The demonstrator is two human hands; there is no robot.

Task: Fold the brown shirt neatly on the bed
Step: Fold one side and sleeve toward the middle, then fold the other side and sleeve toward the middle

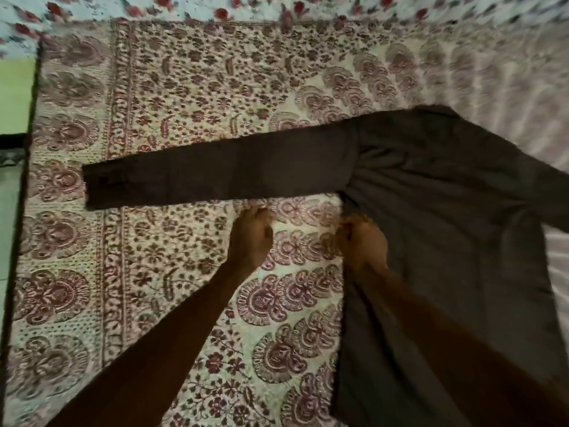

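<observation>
From the head view, the brown shirt [446,211] lies flat on the bed's patterned cover [184,87], one sleeve stretched just beyond the left hand [251,238], whose curled fingers touch its lower edge, while the right hand [363,241] rests on the body's side edge, its grip blurred beyond telling.

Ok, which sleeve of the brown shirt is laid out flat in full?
The long brown sleeve stretched leftward across the patterned bedspread, cuff visible; the other sleeve runs off the right edge.
</observation>
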